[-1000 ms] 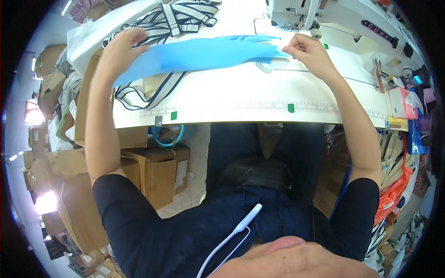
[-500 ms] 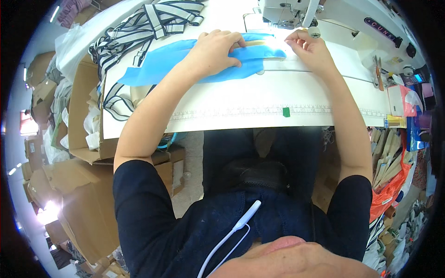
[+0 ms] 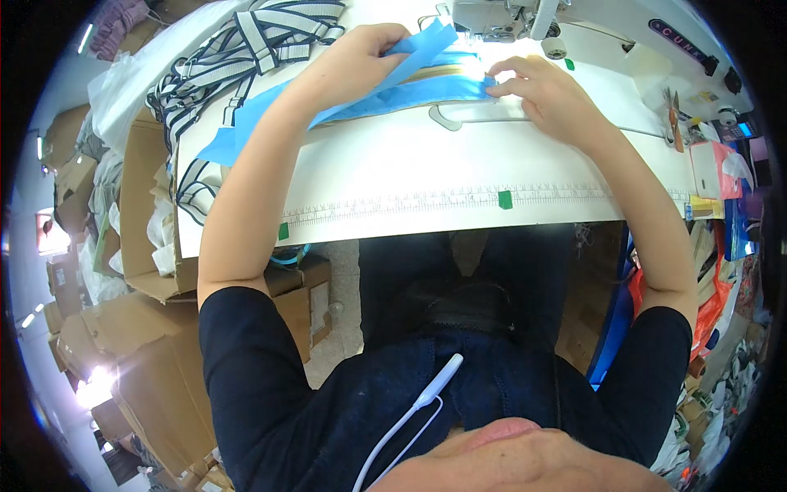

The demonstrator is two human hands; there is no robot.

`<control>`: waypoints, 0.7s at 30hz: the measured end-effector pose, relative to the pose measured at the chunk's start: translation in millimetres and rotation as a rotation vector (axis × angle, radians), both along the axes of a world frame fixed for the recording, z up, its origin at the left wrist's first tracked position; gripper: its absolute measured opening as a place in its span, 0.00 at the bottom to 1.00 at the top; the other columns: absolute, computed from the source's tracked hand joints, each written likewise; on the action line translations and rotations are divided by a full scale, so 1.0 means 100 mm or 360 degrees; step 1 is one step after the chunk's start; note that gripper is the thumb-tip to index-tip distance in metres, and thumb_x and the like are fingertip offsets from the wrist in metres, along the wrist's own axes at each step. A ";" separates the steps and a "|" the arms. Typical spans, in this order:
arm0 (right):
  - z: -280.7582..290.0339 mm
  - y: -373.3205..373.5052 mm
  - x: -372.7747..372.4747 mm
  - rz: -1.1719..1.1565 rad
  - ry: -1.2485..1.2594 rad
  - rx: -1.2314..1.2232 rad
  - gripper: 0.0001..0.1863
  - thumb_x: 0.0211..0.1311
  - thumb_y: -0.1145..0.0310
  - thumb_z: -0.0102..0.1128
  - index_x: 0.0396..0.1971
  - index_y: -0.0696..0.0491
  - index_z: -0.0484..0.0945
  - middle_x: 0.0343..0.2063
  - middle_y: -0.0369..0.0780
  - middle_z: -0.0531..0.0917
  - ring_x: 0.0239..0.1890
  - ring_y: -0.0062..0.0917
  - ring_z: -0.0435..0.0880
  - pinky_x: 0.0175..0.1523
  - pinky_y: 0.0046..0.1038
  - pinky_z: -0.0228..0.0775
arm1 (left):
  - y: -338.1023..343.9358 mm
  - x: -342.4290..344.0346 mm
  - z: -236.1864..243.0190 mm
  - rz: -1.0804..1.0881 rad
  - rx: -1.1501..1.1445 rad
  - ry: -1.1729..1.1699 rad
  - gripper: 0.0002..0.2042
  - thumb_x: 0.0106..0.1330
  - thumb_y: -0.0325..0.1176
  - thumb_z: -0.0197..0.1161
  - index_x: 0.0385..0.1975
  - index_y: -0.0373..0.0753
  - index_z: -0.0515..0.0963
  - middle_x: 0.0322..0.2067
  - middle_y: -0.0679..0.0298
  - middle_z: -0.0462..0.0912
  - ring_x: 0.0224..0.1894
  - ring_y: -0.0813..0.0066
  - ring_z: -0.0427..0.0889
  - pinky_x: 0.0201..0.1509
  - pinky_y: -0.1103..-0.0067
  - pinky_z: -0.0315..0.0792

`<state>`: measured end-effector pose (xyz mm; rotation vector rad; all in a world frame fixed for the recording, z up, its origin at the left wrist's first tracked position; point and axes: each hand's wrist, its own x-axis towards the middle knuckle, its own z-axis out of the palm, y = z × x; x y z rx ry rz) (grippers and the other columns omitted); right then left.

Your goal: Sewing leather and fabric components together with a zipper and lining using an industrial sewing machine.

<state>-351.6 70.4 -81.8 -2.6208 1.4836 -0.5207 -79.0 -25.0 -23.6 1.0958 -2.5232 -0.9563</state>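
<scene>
A piece of blue fabric (image 3: 447,88) lies on the white table, a tan strip (image 3: 430,72) running along it. My left hand (image 3: 357,66) is closed on a raised flap of that fabric, which sticks up past the fingers. At the fabric's right end my right hand (image 3: 549,94) pinches the edge between thumb and fingertips. Just beyond both hands stands a white sewing machine (image 3: 508,16), its lamp glaring over the work. The flap hides part of the tan strip.
Grey-and-black striped straps (image 3: 270,41) are heaped at the back left. A printed ruler scale (image 3: 410,205) runs along the table's front edge. Orange-handled scissors (image 3: 675,123) and a pink-and-white box (image 3: 711,170) are at the right. An open cardboard box (image 3: 147,246) stands left of the table.
My left hand has lifted a flap of the blue fabric that lay flat before. My right hand has come to the fabric's right end, which has shifted slightly left.
</scene>
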 end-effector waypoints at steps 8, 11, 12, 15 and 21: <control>-0.11 0.02 -0.07 0.0009 -0.0031 -0.0201 0.18 0.52 0.83 0.57 0.41 0.47 0.83 0.54 0.32 0.78 0.55 0.31 0.74 0.63 0.35 0.65 | -0.01 -0.34 -0.41 -0.0658 -0.0866 0.0189 0.09 0.61 0.28 0.60 0.40 0.35 0.78 0.52 0.61 0.79 0.52 0.59 0.78 0.58 0.71 0.72; -0.09 0.03 -0.01 -0.0001 -0.0036 -0.0138 0.19 0.50 0.84 0.56 0.40 0.46 0.83 0.54 0.32 0.77 0.55 0.30 0.73 0.63 0.35 0.64 | 0.06 -0.28 -0.60 -0.0511 -0.0795 0.0302 0.08 0.62 0.28 0.60 0.39 0.38 0.80 0.47 0.60 0.82 0.48 0.60 0.80 0.54 0.70 0.75; -0.09 0.03 -0.01 0.0025 -0.0043 -0.0127 0.20 0.50 0.84 0.56 0.40 0.46 0.83 0.54 0.32 0.77 0.55 0.30 0.73 0.64 0.34 0.63 | 0.07 -0.30 -0.60 -0.0516 -0.0795 0.0304 0.08 0.62 0.28 0.60 0.39 0.38 0.80 0.47 0.60 0.82 0.48 0.60 0.80 0.54 0.70 0.75; -0.06 0.04 -0.04 -0.0023 -0.0104 0.0008 0.20 0.50 0.85 0.55 0.40 0.46 0.83 0.55 0.32 0.77 0.56 0.30 0.73 0.64 0.34 0.62 | 0.08 -0.32 -0.58 -0.0467 -0.0692 0.0317 0.06 0.61 0.27 0.61 0.37 0.39 0.79 0.45 0.64 0.83 0.44 0.63 0.82 0.50 0.72 0.77; -0.07 0.12 -0.01 0.0046 -0.0100 -0.0084 0.19 0.49 0.84 0.54 0.38 0.47 0.83 0.53 0.31 0.78 0.55 0.30 0.73 0.63 0.35 0.62 | 0.14 -0.29 -0.57 -0.0516 -0.0622 0.0314 0.04 0.61 0.27 0.61 0.35 0.39 0.79 0.45 0.65 0.84 0.44 0.65 0.82 0.49 0.72 0.77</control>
